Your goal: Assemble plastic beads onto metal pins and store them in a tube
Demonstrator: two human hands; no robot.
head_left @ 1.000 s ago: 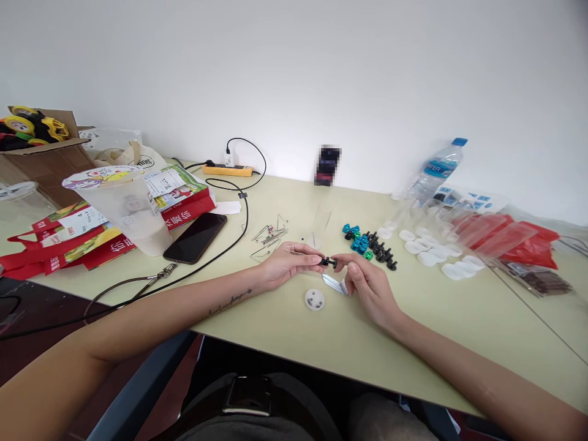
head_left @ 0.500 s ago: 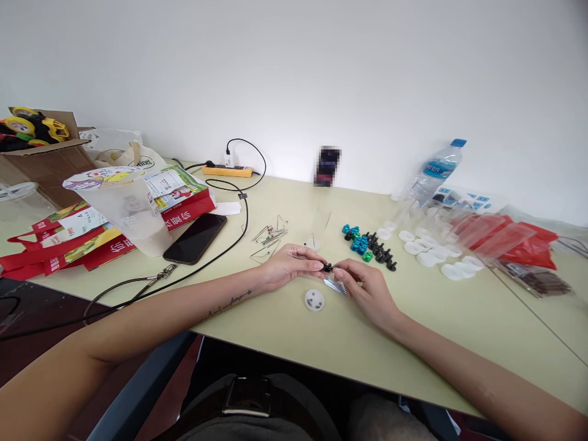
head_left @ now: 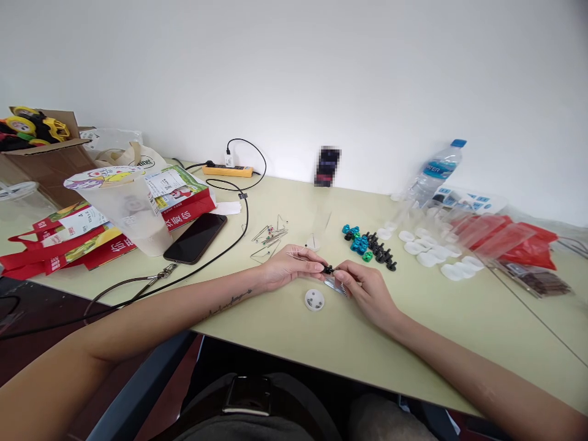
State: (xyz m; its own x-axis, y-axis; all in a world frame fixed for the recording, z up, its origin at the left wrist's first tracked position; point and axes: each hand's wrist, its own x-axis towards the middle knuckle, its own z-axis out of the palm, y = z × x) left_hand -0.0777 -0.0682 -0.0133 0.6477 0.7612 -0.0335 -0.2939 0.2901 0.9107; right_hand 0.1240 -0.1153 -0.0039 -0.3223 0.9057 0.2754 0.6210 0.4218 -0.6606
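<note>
Our left hand point(head_left: 290, 268) and right hand point(head_left: 367, 288) both pinch the small black part point(head_left: 327, 269), so we'd best hold it straight and steady.

From here the pale green table point(head_left: 505, 324) carries, at its left, a red bag point(head_left: 188, 209), a phone point(head_left: 195, 239) and a yellow power strip point(head_left: 229, 171); a heap of wires point(head_left: 269, 234) and a round dish point(head_left: 315, 300) sit near the middle; coloured knobs point(head_left: 359, 244) and white discs point(head_left: 425, 250) lie farther right.

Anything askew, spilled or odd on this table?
The dark object by the wall is pixelated into blocks, unlike its surroundings. The bottle and cup appear to lean outward, perhaps only through lens distortion. No spill shows around the black part in the left hand.
</note>
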